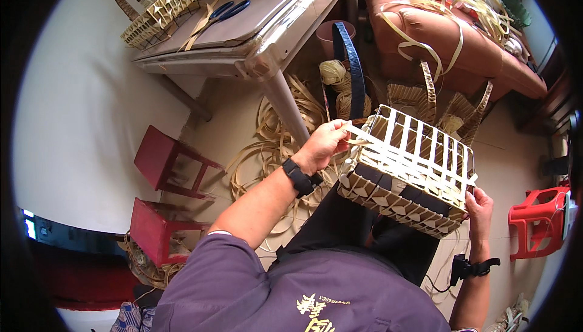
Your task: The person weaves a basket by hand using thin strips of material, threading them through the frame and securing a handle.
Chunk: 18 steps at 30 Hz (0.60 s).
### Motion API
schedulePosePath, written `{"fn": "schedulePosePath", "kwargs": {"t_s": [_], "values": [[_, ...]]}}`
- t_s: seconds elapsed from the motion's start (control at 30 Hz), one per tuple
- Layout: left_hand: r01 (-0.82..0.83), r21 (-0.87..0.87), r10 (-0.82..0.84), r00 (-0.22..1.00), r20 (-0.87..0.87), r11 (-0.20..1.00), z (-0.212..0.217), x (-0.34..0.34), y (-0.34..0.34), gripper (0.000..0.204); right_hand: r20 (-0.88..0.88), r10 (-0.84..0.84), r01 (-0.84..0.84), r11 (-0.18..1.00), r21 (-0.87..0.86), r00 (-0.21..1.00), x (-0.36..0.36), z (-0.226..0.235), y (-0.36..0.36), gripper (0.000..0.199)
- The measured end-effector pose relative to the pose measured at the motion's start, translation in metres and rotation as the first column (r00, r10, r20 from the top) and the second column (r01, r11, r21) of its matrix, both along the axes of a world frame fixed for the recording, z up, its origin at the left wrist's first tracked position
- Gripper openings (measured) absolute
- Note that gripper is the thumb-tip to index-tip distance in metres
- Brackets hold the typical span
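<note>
Bamboo strips already form most of the woven basket (408, 171) held over the person's lap: its side walls look fully plaited, and its upturned base is crossed by pale slats whose ends stick out untrimmed. The left hand (323, 145), at the basket's 9 o'clock corner, has its fingers (337, 128) pinched shut on a loose strip end (359, 132). The right hand (480, 209), at 4 o'clock, curls closed round the lower rim. By my judgement, tucking and trimming remain. At 11 o'clock, scissors (228, 11) lie on the counter (267, 46); spare strips (267, 143) litter the floor.
</note>
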State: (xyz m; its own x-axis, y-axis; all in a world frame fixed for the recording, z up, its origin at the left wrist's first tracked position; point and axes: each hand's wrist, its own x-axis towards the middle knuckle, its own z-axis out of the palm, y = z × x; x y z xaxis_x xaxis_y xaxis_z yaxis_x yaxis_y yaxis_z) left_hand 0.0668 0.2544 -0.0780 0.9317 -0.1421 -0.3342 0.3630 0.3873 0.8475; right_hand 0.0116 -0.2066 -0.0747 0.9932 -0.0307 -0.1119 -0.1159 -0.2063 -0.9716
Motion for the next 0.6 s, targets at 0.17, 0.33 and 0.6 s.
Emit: {"fn": "schedulePosePath", "kwargs": {"t_s": [0.17, 0.33, 0.6], "values": [[0.279, -0.644, -0.200, 0.960, 0.194, 0.712, -0.017, 0.002, 0.015, 0.018, -0.015, -0.020, 0.019, 0.997, -0.077, 1.000, -0.002, 0.003, 0.003, 0.020], [0.244, -0.584, -0.136, 0.965, 0.223, 0.774, 0.003, 0.000, 0.022, 0.007, -0.060, -0.074, 0.069, 0.994, -0.086, 0.995, -0.006, 0.023, 0.019, 0.023], [0.152, 0.364, -0.281, 0.900, 0.334, 0.919, -0.015, -0.014, 0.018, 0.019, -0.025, -0.102, 0.056, 0.714, -0.698, 0.994, -0.026, 0.019, -0.034, 0.049]]}}
